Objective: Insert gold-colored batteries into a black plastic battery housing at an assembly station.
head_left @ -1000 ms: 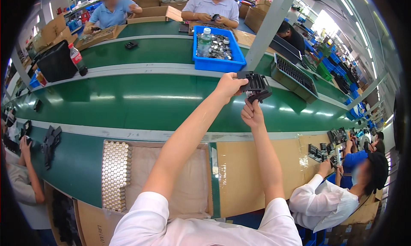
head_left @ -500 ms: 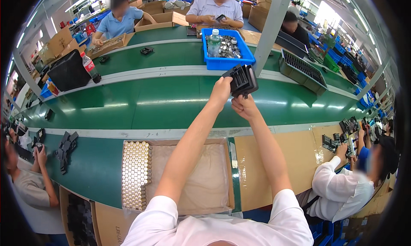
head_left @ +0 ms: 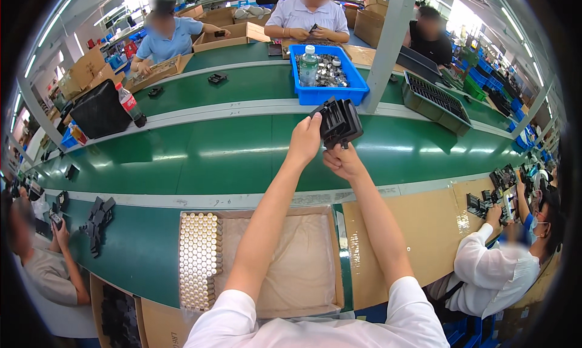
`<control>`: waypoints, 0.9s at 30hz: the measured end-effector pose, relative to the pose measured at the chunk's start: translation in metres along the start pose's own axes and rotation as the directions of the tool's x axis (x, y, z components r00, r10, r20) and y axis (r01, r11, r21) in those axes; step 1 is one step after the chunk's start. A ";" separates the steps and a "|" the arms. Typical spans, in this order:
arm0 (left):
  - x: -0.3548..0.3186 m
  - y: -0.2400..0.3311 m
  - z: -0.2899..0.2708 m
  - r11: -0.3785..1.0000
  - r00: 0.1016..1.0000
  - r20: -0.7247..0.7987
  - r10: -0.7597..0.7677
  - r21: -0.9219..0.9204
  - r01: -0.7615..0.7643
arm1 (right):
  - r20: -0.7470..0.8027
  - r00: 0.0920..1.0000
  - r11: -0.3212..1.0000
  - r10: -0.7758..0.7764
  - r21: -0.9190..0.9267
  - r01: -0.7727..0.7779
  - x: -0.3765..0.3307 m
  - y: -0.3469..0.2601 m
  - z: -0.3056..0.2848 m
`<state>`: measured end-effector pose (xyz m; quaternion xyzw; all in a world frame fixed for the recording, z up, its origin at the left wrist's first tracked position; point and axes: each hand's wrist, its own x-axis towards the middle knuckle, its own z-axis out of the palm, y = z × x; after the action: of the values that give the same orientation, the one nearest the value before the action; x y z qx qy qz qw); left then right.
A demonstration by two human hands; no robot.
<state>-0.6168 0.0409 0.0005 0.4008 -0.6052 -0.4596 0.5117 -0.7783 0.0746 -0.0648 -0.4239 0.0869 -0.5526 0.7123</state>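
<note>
Above the green conveyor, a black plastic housing [head_left: 341, 122] with an open, ribbed compartment is held out at arm's length, tilted. My left hand [head_left: 305, 141] grips its left side, thumb along the front edge. At the lower edge, my right hand [head_left: 343, 161] has curled fingers closed on the housing; part of the grip is hidden. Under my forearms lies a shallow cardboard box [head_left: 339, 257] lined with clear film. Tightly packed cylindrical batteries [head_left: 199, 251] stand on end along its left side, their pale metal ends up.
Beyond the conveyor [head_left: 230, 148], a blue bin [head_left: 332, 96] holds small metal parts and a bottle [head_left: 308, 68]. A grey post [head_left: 390, 51] rises beside it. Black pieces [head_left: 96, 224] lie left, a cardboard sheet [head_left: 394, 245] right. Co-workers sit opposite and on both sides.
The housing has come slightly lower and left in the picture, and its compartment is turned a little. Both hands keep hold. Across the belt, a co-worker's hand now holds a dark piece over a carton.
</note>
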 end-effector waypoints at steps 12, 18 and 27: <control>-0.006 0.010 -0.010 0.831 0.967 0.026 0.252 0.506 -0.230 | -0.121 0.992 0.978 0.026 -0.201 -0.050 -0.005 -0.002 0.002; 0.003 0.004 -0.022 0.988 0.993 0.068 0.097 0.113 -0.104 | -0.147 0.989 0.951 -0.007 -0.307 -0.039 -0.003 -0.006 0.008; 0.006 -0.006 -0.018 0.975 0.981 0.046 0.188 0.110 -0.192 | -0.242 0.970 0.932 0.011 -0.350 -0.098 0.000 -0.013 0.015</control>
<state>-0.5994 0.0313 -0.0029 0.3614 -0.6750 -0.3803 0.5189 -0.7785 0.0816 -0.0463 -0.4759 0.2822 -0.5537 0.6224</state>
